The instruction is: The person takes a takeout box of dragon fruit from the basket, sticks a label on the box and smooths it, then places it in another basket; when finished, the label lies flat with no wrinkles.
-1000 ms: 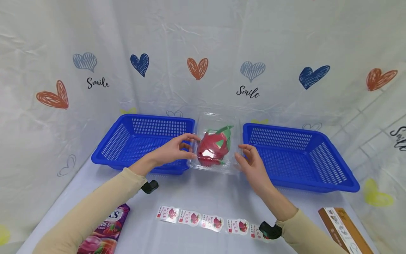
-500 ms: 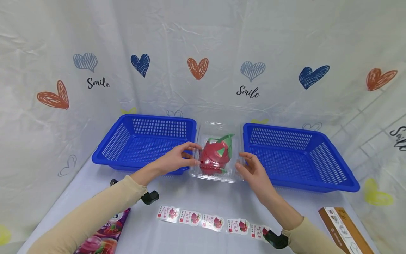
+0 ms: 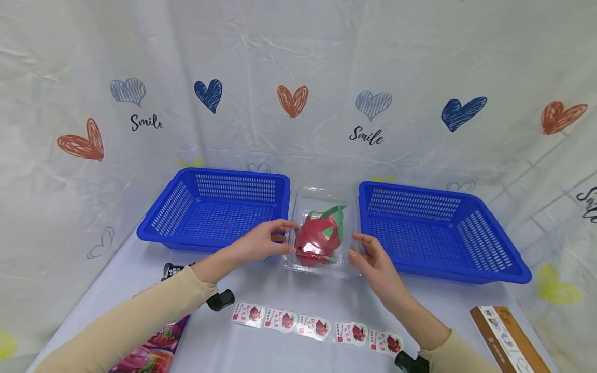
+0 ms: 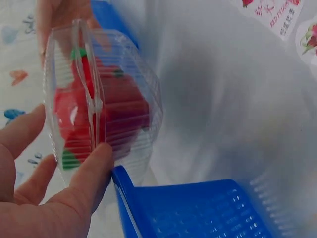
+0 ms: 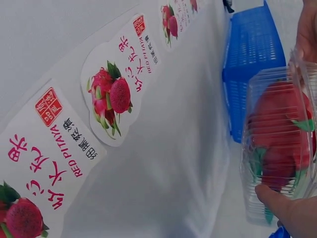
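Between my two hands is a clear plastic clamshell box (image 3: 303,197), its lid down over the base. Inside lies a red dragon fruit (image 3: 317,235) with green leaf tips. My left hand (image 3: 261,241) grips the box's left side, thumb towards me and fingers farther back. On the opposite side, my right hand (image 3: 380,267) holds the edge between thumb and fingers. The left wrist view shows the seam of the clamshell box (image 4: 131,74) side-on beside the left thumb. In the right wrist view, the right thumb (image 5: 272,201) presses its ribbed wall.
Blue baskets stand left (image 3: 224,246) and right (image 3: 443,269) of the clamshell box. Nearer me, a row of dragon fruit stickers (image 3: 314,327) lies on the white tablecloth (image 3: 280,357). A purple candy bag (image 3: 160,339) is partly under my left sleeve; a brown box (image 3: 510,336) lies right.
Both hands have brought the clamshell box lower and closer to me. The dragon fruit has moved along inside it. Baskets and stickers stay in place.
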